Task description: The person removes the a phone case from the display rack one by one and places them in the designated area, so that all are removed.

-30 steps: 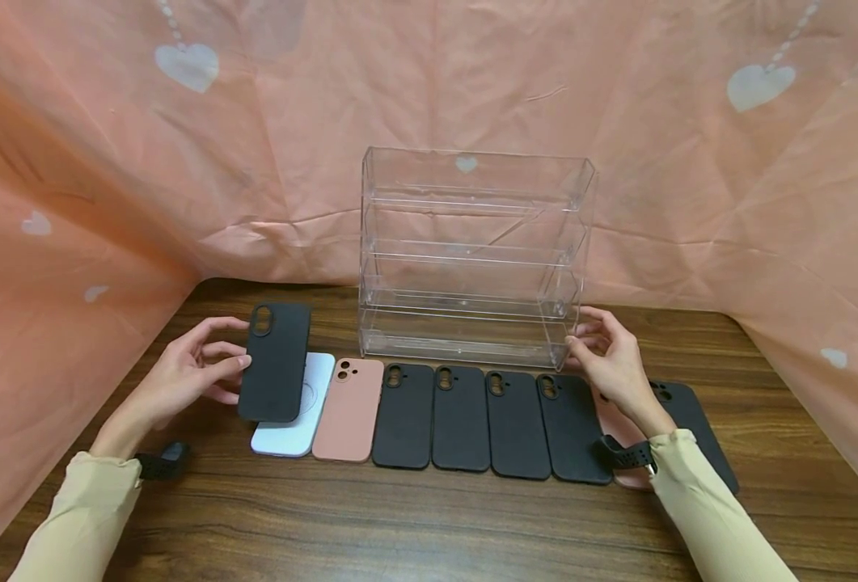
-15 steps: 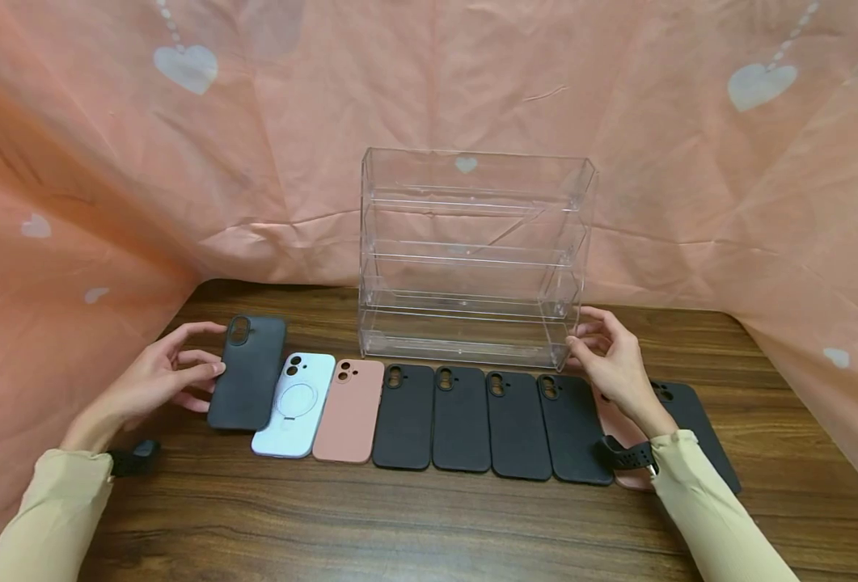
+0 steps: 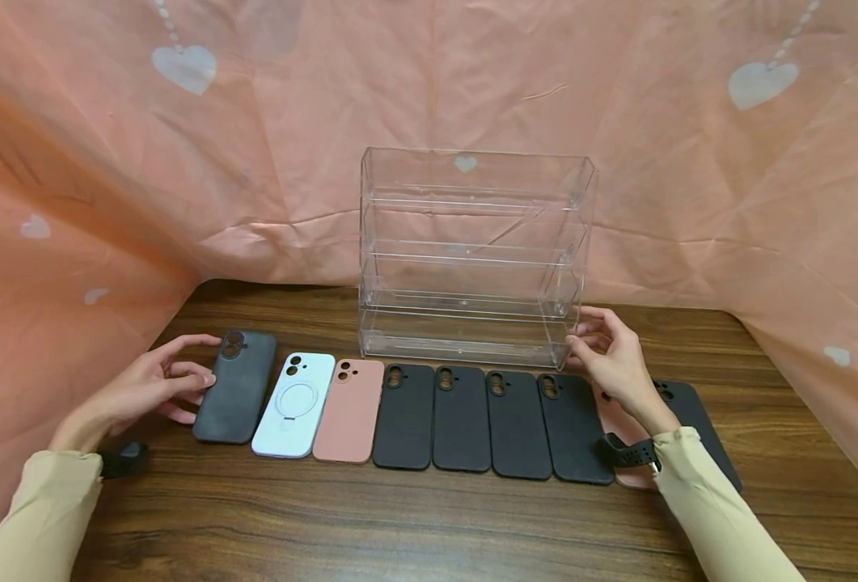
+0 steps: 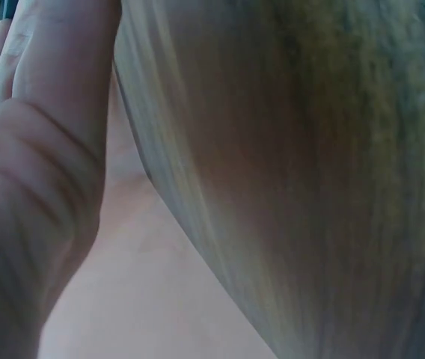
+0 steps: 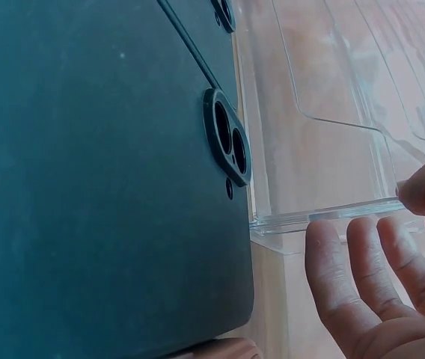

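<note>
My left hand (image 3: 141, 388) grips a black phone case (image 3: 235, 388) by its left edge, thumb on the front. The case is low at the left end of a row, beside a white phone case (image 3: 294, 404) with a ring on its back. In the left wrist view, the left hand (image 4: 40, 142) shows mostly its palm, and the case is almost out of frame. My right hand (image 3: 610, 356) holds the lower right side wall of a clear tiered display rack (image 3: 465, 352). The right wrist view shows thumb and fingers on either side of that panel (image 5: 340, 213).
Right of the white case lie a pink phone case (image 3: 348, 412) and several black phone cases (image 3: 461, 420). A second pink case (image 3: 632, 478) and a black case (image 3: 698, 432) lie partly under the right forearm. Peach curtains (image 3: 290, 121) surround the wooden table (image 3: 370, 525).
My left hand has moved left and lower with the black case, from overlapping the white case to beside it, uncovering the white case. The right hand stays on the rack.
</note>
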`<state>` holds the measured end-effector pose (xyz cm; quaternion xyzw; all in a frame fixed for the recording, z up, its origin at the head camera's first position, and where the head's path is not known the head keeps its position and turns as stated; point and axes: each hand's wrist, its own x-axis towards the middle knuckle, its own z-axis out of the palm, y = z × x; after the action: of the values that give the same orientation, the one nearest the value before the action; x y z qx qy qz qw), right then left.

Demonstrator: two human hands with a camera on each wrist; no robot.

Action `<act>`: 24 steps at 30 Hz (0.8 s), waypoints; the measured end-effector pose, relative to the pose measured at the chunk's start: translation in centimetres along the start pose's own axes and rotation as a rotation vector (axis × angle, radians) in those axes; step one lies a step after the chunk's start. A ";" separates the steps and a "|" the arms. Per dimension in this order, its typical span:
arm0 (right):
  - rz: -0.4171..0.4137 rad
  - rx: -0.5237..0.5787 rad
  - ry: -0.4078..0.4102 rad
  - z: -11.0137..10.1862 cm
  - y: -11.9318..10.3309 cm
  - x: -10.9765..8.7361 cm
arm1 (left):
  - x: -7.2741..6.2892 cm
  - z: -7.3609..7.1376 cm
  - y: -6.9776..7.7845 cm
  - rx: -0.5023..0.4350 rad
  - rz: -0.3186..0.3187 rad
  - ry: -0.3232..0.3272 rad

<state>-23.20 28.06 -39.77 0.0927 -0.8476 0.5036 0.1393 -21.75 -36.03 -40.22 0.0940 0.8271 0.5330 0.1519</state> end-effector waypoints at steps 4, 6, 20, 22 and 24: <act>-0.001 0.008 -0.005 0.0 0.0 0.0 | 0.3 0.4 -0.2 -0.003 -0.043 -0.018; 0.000 0.009 -0.005 0.0 0.0 0.0 | 0.4 0.4 -0.3 -0.006 -0.055 -0.034; 0.008 0.024 0.001 0.0 -0.1 0.0 | 0.7 0.3 -0.3 0.022 -0.102 -0.078; 0.010 0.028 0.001 0.1 -0.1 0.0 | 0.7 0.3 -0.2 0.031 -0.108 -0.086; 0.013 0.035 -0.002 0.1 -0.1 0.0 | 0.6 0.1 -0.1 0.036 -0.110 -0.099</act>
<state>-23.15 27.95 -39.76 0.0902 -0.8394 0.5190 0.1335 -22.27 -35.76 -40.46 0.0774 0.8318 0.5036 0.2202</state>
